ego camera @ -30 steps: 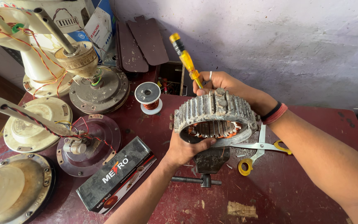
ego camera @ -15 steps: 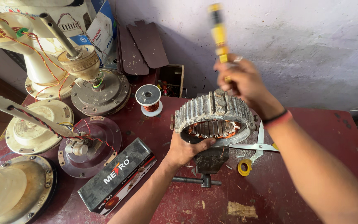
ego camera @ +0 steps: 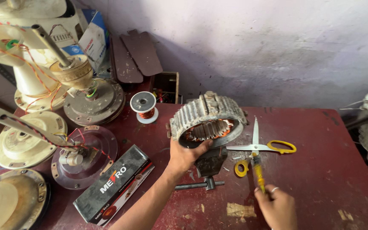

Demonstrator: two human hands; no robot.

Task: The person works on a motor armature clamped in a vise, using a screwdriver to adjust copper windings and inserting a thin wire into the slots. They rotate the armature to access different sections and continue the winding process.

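A grey ribbed fan stator ring with copper windings inside stands tilted on a small dark bench vise in the middle of the red table. My left hand grips the ring's lower front rim. My right hand is low at the table's front, its fingers closed on the handle end of a yellow screwdriver. The screwdriver lies nearly flat, its tip pointing toward the scissors.
Scissors with yellow handles and a yellow tape ring lie right of the vise. A copper wire spool stands behind, and a long black box lies front left. Dismantled fan motors and covers crowd the left side.
My right hand came down from above the stator, where it held the screwdriver upright, to the table's front right. The left hand stayed on the stator rim.
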